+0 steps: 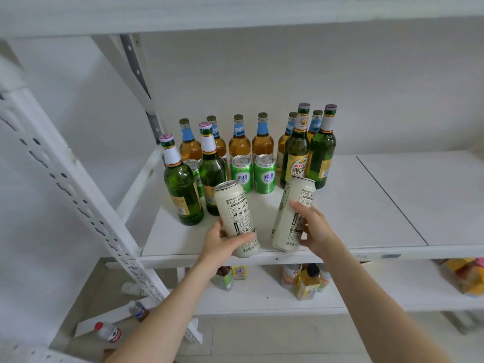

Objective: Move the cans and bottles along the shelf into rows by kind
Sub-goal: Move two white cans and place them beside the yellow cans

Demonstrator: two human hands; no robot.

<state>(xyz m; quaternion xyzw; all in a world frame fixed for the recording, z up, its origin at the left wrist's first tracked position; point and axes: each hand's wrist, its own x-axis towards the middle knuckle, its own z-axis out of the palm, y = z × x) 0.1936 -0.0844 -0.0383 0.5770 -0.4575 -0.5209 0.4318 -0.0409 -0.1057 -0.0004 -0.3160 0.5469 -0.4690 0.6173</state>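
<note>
My left grip (222, 244) is clamped round one tall white can (235, 213), and my right grip (315, 231) round a second tall white can (289, 216). Both tilt at the shelf (353, 254) front edge, probably to pair up before the short green cans (252, 174).

1. White perforated upright (78, 195) slants across the left; a second slotted post (136, 72) stands by the back wall (262, 74).
2. Lower shelf (248, 299): a green-and-white carton (225, 280), a small yellow box (239, 272) just behind it, and a yellow black-capped bottle (309, 284) further right.
3. Far right of the lower shelf: blurred orange and yellow packets (468, 279).
4. Floor (262, 336), lower left: a red-capped plastic bottle (108, 331) lies on its side, with a second small bottle (138, 310) near it.
</note>
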